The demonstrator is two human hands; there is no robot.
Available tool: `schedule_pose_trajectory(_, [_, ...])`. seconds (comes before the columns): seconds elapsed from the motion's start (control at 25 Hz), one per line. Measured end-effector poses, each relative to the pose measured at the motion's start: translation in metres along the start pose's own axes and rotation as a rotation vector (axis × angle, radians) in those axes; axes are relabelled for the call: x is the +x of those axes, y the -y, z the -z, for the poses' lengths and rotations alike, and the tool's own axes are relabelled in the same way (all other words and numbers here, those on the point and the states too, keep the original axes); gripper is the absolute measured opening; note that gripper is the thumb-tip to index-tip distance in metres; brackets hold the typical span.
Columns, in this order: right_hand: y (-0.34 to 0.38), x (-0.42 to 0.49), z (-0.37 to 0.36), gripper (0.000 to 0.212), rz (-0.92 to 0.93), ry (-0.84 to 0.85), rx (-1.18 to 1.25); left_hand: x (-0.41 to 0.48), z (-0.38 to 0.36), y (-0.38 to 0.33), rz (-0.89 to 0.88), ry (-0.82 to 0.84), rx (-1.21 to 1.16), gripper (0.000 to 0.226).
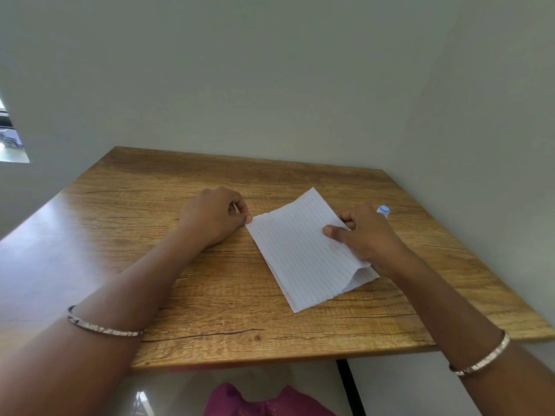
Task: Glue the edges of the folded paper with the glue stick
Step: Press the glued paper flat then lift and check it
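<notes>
While it lies on the wood-grain table [186,295], the lined, folded paper [300,253] gapes at its near-right edge; left hand [214,216] pinches its corner; right hand [365,232] grips its right side.

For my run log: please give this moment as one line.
left hand: pinches paper corner | right hand: lifts edge | glue stick: untouched

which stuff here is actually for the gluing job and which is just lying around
For the job:
- folded lined paper, lying on the wooden table
- glue stick, mostly hidden behind the right hand
- left hand, pinching the paper's left corner
- right hand, holding the paper's right edge

Not part of it:
- bangles, one on each forearm
- pink cloth below the table
</notes>
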State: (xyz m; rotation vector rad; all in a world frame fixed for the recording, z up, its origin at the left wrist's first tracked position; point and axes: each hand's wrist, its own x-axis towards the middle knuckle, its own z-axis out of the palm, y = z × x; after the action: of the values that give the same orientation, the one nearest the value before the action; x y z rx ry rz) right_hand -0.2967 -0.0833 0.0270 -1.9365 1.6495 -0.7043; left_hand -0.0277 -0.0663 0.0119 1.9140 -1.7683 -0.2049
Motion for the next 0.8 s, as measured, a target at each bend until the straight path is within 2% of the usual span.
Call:
schedule_pose_trajectory(0.12, [0.0,-0.001,0.0,0.026,0.006,-0.003,-0.014,-0.012,0.0,-0.009,-0.123,-0.072,0.2,0.014])
schedule_pose_trajectory(0.2, [0.001,-0.002,0.0,0.024,0.013,-0.011,-0.031,-0.018,0.0,-0.013,-0.196,-0.093,0.243,0.018])
schedule_pose_trajectory(0.28, [0.002,-0.003,0.0,0.022,0.018,-0.014,-0.045,-0.024,0.0,-0.019,-0.206,-0.081,0.276,0.025])
schedule_pose_trajectory(0.44, [0.004,-0.003,0.0,0.022,0.019,-0.012,-0.04,-0.033,-0.005,-0.03,-0.185,-0.021,0.494,0.055])
schedule_pose_trajectory(0.8, [0.001,-0.006,0.004,0.028,-0.002,0.028,0.067,-0.038,-0.001,-0.029,-0.149,0.068,0.402,0.063])
